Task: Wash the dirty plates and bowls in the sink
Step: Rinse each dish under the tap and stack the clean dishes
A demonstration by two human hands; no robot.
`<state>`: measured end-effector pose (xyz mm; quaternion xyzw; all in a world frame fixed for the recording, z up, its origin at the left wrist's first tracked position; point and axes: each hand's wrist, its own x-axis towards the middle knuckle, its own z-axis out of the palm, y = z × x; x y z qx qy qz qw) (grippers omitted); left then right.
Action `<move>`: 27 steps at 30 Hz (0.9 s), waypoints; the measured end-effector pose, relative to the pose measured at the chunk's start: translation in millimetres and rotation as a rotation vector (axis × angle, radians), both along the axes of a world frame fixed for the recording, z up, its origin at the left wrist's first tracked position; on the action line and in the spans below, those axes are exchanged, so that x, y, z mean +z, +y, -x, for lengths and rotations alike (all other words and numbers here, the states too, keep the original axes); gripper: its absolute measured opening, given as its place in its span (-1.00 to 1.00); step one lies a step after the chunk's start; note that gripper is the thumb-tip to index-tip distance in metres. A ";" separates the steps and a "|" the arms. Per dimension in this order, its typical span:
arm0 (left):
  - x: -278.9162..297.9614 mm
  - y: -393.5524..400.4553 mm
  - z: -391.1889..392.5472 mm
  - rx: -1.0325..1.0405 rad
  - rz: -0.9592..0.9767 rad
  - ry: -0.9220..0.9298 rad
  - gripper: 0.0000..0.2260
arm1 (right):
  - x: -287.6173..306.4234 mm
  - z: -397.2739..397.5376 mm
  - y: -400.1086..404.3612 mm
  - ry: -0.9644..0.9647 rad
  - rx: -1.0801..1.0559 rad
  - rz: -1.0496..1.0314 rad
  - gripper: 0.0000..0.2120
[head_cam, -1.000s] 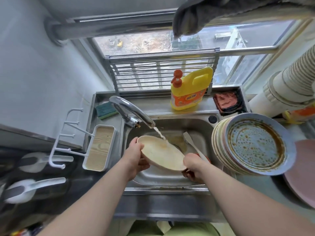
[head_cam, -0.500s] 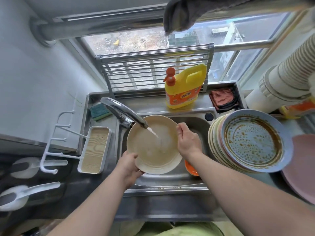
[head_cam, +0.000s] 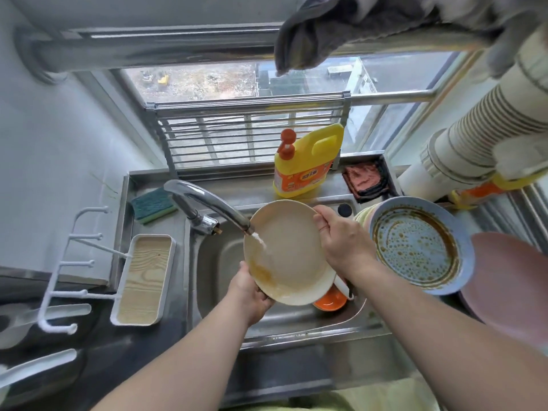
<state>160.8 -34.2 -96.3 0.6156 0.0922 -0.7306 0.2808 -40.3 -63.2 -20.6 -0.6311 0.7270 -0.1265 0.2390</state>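
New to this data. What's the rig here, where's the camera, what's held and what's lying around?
No machine: a person washes dishes with bare hands. The single view comes from a wide-angle camera worn on the head, looking down at a steel sink.

The left hand grips the lower edge of a round cream plate, the right hand its upper right rim. The plate sits tilted under the running chrome tap; brown residue shows near its lower left.

To the right leans a stack of dirty plates, topped by a sauce-stained blue plate. An orange bowl lies in the sink. Behind stand a yellow detergent bottle and a green sponge.
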 end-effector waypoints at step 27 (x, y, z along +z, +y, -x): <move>6.9 -29.3 -101.1 -0.397 0.044 -0.008 -0.75 | -60.8 -57.0 59.7 -0.546 -0.788 -0.742 -0.80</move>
